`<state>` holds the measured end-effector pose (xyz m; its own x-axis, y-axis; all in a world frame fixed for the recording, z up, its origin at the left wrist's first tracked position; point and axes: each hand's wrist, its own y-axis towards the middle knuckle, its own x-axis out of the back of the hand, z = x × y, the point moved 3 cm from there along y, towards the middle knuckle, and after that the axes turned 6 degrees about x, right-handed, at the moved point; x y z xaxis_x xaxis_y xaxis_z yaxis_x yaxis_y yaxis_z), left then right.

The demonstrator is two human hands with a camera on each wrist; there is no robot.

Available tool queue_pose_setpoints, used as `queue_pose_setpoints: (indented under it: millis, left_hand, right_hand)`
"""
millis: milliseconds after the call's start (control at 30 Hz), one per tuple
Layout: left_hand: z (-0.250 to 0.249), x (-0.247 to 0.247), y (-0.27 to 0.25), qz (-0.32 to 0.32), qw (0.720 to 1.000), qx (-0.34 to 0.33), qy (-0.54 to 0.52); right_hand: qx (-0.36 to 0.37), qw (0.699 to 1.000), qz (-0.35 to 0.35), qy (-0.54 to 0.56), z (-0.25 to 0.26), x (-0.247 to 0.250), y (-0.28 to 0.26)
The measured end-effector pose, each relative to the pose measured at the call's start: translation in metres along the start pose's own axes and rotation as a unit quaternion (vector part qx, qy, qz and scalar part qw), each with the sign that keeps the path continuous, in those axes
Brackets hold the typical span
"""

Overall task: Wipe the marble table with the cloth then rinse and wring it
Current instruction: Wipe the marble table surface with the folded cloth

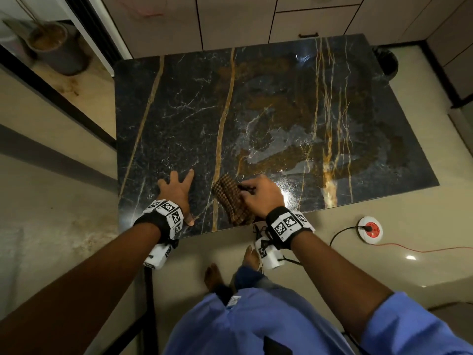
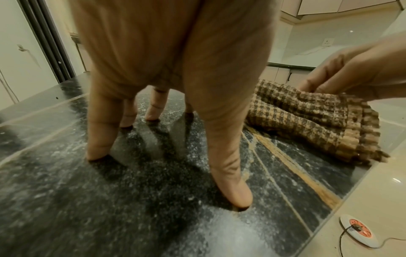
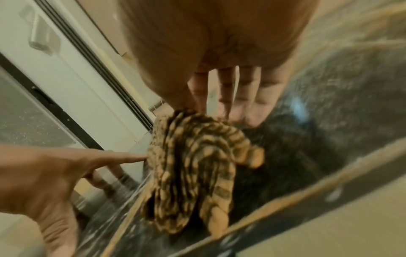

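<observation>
From the head view, your left hand (image 1: 176, 192) lies flat with fingers spread on the dark marble desk (image 1: 179, 119) near its front edge, holding nothing. Just beside it, your right hand (image 1: 261, 196) pinches the brown checked cloth (image 1: 231, 201), which lies bunched at the desk's front edge. A brownish smear (image 1: 294, 155) covers the far right part of the desk. On the floor to your right sits a round socket (image 1: 370, 229) with a black plug in it.

In the left wrist view, your fingertips (image 2: 237, 194) press straight onto the marble, and the cloth (image 2: 307, 118) lies to the right under your other hand (image 2: 356, 73).

The right wrist view is blurred, yet your fingers (image 3: 222, 97) grip the cloth (image 3: 193, 165) by its upper edge while it droops toward the desk.
</observation>
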<state>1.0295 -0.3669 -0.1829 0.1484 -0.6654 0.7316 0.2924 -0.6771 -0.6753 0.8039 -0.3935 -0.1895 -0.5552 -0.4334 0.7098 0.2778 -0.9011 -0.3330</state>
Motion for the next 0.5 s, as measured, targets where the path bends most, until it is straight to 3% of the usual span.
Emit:
queue_pose_setpoints:
  millis: [67, 133, 267, 367, 500]
  left_hand:
    - [-0.001, -0.001, -0.001, 0.001, 1.000, -0.002, 0.001]
    - [-0.001, 0.000, -0.001, -0.003, 1.000, 0.001, 0.002]
    - [-0.002, 0.000, -0.002, -0.005, 1.000, 0.003, 0.009]
    - [-0.002, 0.001, -0.001, -0.002, 1.000, 0.006, 0.012]
    - [-0.002, 0.001, -0.001, 0.002, 1.000, 0.007, 0.014]
  right_hand:
    - [0.026, 0.996, -0.062, -0.064, -0.004, 0.016, -0.002]
    - [0.058, 0.994, -0.086, -0.046, 0.000, 0.021, -0.005]
    - [0.137, 0.981, -0.057, -0.121, 0.025, -0.008, -0.018]
    - [0.142, 0.968, -0.050, -0.203, 0.038, -0.035, -0.023]
    - [0.146, 0.966, -0.063, -0.203, 0.037, -0.042, -0.014]
